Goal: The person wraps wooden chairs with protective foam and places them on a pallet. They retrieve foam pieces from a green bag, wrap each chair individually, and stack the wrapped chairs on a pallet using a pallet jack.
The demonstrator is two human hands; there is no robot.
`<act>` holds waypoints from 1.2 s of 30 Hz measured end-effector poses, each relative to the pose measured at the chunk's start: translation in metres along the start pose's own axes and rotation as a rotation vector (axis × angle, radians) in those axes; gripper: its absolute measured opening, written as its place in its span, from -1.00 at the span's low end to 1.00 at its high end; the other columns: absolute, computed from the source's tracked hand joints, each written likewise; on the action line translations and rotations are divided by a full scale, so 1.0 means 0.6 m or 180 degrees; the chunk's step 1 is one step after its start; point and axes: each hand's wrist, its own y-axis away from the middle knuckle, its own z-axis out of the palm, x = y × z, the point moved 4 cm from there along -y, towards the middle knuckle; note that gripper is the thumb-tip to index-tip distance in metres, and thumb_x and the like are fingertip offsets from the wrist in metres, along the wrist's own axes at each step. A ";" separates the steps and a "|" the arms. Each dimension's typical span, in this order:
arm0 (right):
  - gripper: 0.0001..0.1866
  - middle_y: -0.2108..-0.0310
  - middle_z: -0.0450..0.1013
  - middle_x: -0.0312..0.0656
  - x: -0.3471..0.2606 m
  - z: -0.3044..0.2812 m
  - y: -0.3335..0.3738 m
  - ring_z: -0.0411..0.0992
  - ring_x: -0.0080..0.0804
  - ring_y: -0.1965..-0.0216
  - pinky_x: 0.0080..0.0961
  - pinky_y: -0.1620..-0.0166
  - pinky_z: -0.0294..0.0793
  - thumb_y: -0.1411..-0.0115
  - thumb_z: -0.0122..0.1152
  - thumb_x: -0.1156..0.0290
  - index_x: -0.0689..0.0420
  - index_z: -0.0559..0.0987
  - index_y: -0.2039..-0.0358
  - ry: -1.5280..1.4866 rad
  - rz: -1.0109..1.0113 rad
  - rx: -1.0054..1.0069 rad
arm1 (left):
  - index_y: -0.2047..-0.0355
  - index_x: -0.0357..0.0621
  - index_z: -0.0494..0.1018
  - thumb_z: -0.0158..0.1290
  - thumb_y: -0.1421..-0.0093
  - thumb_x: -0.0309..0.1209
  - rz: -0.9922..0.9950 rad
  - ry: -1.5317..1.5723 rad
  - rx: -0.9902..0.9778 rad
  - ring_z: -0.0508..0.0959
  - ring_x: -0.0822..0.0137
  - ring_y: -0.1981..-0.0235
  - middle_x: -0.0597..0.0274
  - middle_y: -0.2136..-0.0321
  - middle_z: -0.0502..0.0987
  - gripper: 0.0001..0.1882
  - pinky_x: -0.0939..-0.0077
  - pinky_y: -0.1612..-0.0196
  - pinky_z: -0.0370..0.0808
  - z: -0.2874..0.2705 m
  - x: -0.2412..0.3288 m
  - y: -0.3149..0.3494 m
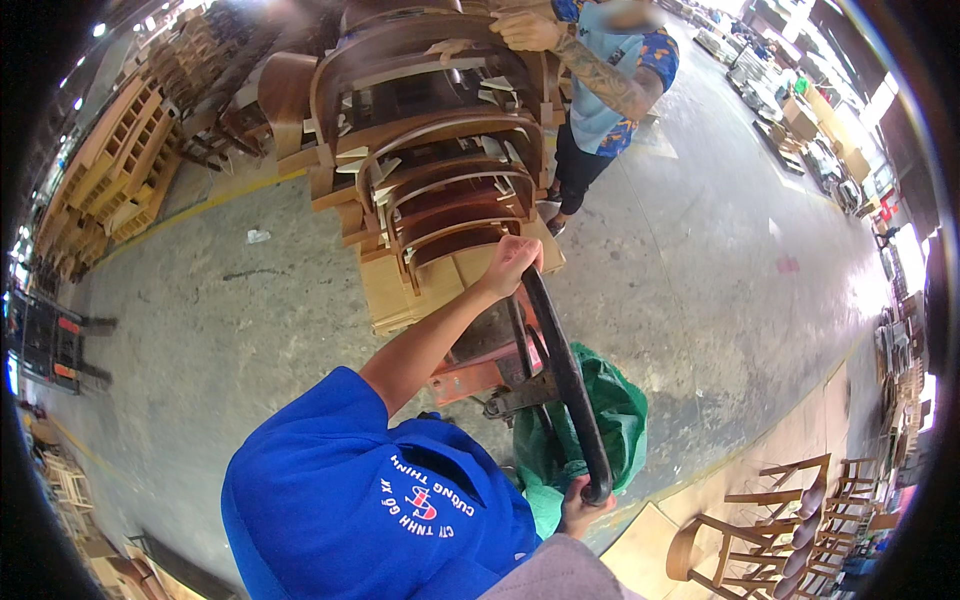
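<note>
My left hand point(515, 263) is closed around the far end of a black pallet jack handle point(566, 375). Lower down, my right hand point(582, 508) grips the handle's near end. A scuffed orange-red pallet jack body point(470, 376) shows below the handle, partly hidden by my left arm. Beside the handle hangs a green plastic bag point(615, 410). Straight ahead stands a load of brown wooden chair frames point(455, 190) with curved backs, stacked above flat cardboard point(400, 300).
At the load's far right stands a person point(610, 90), one hand raised by the chairs. Wooden pallets point(110, 160) are stacked far left; a forklift point(55, 340) shows at the left rim. More wooden chairs point(740, 530) stand at lower right. Grey concrete floor point(720, 290) stretches between.
</note>
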 end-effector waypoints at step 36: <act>-0.57 0.55 0.44 -0.20 0.016 0.007 0.027 0.37 -0.40 0.52 -0.36 0.44 0.31 -0.32 0.33 0.09 0.27 0.55 0.40 -0.0295 0.0104 0.0488 | -0.12 -0.25 0.36 0.04 -0.25 0.38 -0.1789 0.1773 0.3091 0.57 0.19 0.21 -0.05 0.20 0.54 -0.12 0.24 0.19 0.61 -0.700 0.140 -0.008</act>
